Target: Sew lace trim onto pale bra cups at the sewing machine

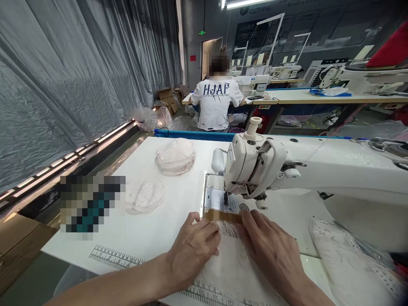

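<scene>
A piece of white eyelet fabric (234, 259) lies on the sewing table in front of the sewing machine (255, 165). At its left edge, my left hand (196, 244) has curled fingers pinching the cloth. Across from it, my right hand (270, 242) holds the right edge, thumb hidden and fingers pressed together on the fabric. The cloth's top edge reaches a brown strip (223, 215) just before the metal needle plate (216, 199). The presser foot (226, 199) stands beyond both hands, with the fabric short of it.
On the white table (153, 236) rest a stack of pale lace pieces (176, 156) and a single lace piece (145, 195). More white fabric (347, 255) lies at the right. A ruler scale (116, 257) marks the front edge. Ahead, a person (216, 100) sits at another table.
</scene>
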Available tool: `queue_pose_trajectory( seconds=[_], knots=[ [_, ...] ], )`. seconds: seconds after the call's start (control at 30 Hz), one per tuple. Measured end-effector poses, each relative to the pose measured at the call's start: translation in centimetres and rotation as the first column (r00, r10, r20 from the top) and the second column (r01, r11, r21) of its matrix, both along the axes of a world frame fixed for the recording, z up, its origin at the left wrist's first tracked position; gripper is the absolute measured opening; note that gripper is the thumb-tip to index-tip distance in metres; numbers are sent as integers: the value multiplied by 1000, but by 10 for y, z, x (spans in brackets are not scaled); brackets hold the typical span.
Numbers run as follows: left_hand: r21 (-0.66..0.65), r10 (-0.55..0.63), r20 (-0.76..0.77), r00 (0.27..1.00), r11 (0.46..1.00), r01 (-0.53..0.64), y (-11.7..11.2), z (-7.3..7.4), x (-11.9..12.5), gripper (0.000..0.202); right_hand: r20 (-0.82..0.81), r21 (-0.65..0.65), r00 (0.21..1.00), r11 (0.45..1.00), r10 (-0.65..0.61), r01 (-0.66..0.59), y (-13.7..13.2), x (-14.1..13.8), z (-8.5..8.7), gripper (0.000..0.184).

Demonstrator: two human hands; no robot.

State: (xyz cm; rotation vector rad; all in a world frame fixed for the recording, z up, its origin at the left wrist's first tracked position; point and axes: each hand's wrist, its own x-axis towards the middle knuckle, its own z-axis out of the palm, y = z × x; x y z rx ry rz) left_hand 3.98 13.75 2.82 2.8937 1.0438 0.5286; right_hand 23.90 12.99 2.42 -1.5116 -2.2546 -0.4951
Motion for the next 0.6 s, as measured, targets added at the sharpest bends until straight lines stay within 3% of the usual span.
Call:
queue_pose_trajectory(
  seconds=[0.07,0.13,0.2,0.37,0.6],
  knots=[
    [34,-3,4,1000,999,3,-1,1,0,4,-53,42,987,988,153,-151,-6,-4,8,26],
    [67,-5,-6,1000,998,5,-2,2,1,3,-127,-14,945,953,300,-304,-14,-7,10,28],
    [89,-12,-26,1000,996,14,-1,1,2,1,-185,-83,924,932,335,-354,-19,-8,4,28],
    [63,-30,-12,999,998,31,21,-7,8,9,-136,-19,953,962,269,-274,-8,6,-14,33],
    [-73,2,75,997,997,3,81,-7,24,21,20,86,988,984,153,-154,37,18,-12,39]
  ],
)
